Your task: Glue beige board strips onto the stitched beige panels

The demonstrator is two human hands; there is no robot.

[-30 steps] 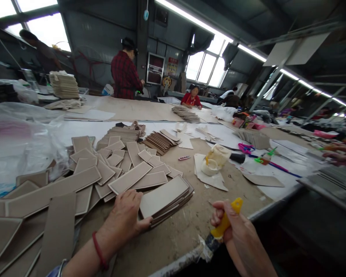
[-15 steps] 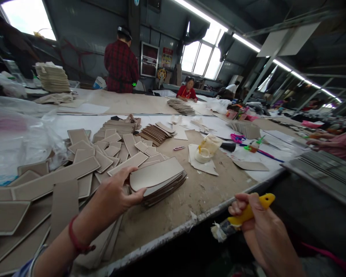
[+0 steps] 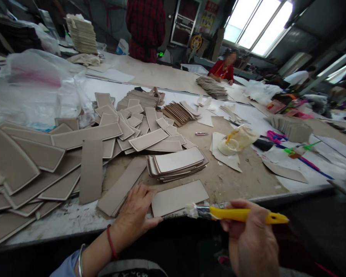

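My right hand [image 3: 249,231] is closed around the yellow handle of a paintbrush [image 3: 236,214], its bristles pointing left and caked with a whitish substance. Those bristles are close to the right front part of a flat beige strip [image 3: 180,198] lying at the table's front edge. My left hand [image 3: 137,209] grips the left end of that strip, thumb at the near corner and fingers along the far side. Just behind the strip sits a small stack of similar pieces [image 3: 178,161]. Under and beside my left hand lie longer beige strips [image 3: 122,186].
A heap of light-edged beige pieces [image 3: 86,136] covers the left side, near a clear plastic bag [image 3: 43,88]. A whitish, crusted container [image 3: 229,146] stands on a scrap to the right. A small pink tool [image 3: 201,134] lies mid-table. Two people work across the table.
My left hand has left the stack and moved nearer, now at a single strip by the edge. My right hand has brought the brush left and levelled it. The view has tilted down.
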